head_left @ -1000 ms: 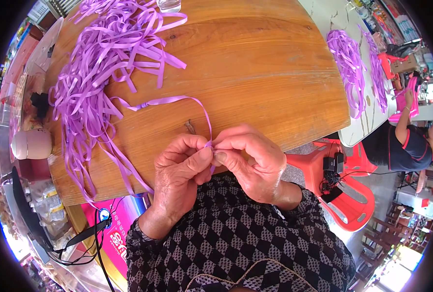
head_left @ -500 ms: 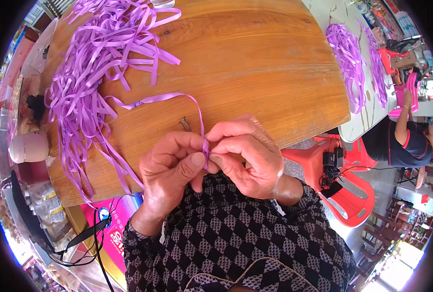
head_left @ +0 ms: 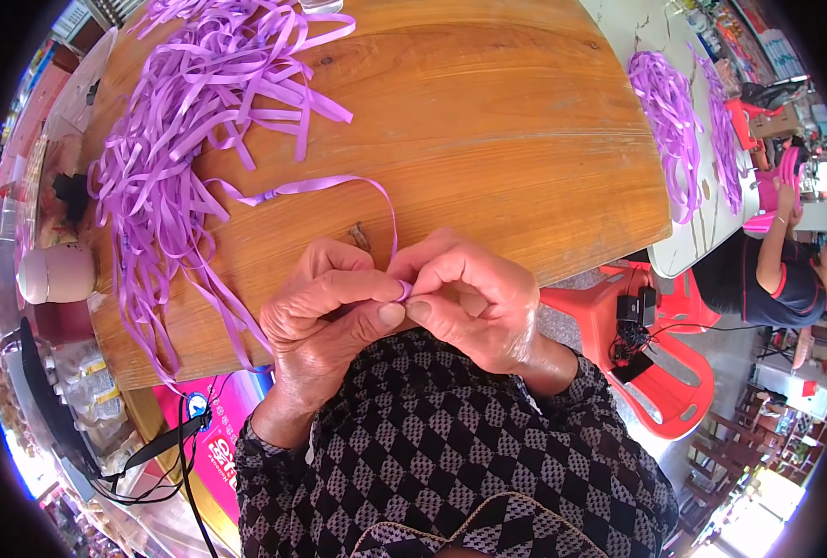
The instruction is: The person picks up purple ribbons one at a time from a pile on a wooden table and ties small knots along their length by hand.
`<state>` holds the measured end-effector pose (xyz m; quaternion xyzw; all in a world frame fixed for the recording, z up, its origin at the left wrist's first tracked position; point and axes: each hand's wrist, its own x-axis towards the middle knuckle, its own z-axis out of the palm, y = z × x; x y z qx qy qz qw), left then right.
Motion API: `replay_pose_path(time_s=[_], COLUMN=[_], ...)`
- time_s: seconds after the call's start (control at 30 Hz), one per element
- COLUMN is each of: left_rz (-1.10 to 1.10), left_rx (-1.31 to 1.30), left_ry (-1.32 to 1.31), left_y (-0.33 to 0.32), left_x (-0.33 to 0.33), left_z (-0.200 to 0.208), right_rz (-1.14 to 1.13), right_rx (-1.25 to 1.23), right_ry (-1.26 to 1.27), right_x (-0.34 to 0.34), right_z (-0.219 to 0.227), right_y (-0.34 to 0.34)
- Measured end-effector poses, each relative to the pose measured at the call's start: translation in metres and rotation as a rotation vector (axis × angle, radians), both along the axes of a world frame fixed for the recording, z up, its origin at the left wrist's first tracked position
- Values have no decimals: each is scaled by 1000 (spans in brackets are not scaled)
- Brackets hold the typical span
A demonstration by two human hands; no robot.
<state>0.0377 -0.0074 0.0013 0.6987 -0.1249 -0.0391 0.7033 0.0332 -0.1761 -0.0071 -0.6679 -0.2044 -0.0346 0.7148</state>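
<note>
Between the fingertips of both hands is the end of a purple ribbon point(head_left: 394, 216), bent into a small loop. My left hand point(head_left: 334, 302) pinches it between thumb and index finger. From the other side my right hand point(head_left: 474, 302) pinches the same end, its fingertips almost touching the left ones. The ribbon rises from the fingers and curves left over the wooden table point(head_left: 488, 139). A large tangled heap of purple ribbons point(head_left: 176, 139) lies on the left part of the table, and the held ribbon runs toward it.
On a white marble-patterned table point(head_left: 632, 23) at right lie more purple ribbons point(head_left: 666, 121). A red plastic chair point(head_left: 669, 395) bears a small black device with cables. A person in dark clothing point(head_left: 776, 279) is farther right. A pinkish-white rounded object point(head_left: 55, 276) stands left of the table.
The fingertips of both hands have drawn closer together around the ribbon end, which is now bent into a small loop and mostly hidden. The ribbon's curve has shifted slightly right.
</note>
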Motion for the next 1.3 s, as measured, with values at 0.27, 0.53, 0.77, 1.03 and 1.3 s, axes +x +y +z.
replay_pose_path(time_s=[0.27, 0.53, 0.77, 1.03, 1.3], left_rz=[12, 83, -223, -56, -71], left_rx=[-32, 650, 258, 65, 186], left_ry=[56, -419, 64, 232, 34], left_y=[9, 22, 12, 1, 1], left_x=[0, 2, 2, -4, -2], left_z=[18, 36, 15, 18, 14], right_rz=[-33, -31, 18, -11, -94], right_rx=[257, 86, 56, -71, -308], right_ry=[465, 340, 322, 152, -257], right_x=[-1, -4, -2, -1, 8], right_z=[5, 4, 3, 0, -2], right_y=[-12, -15, -14, -13, -9])
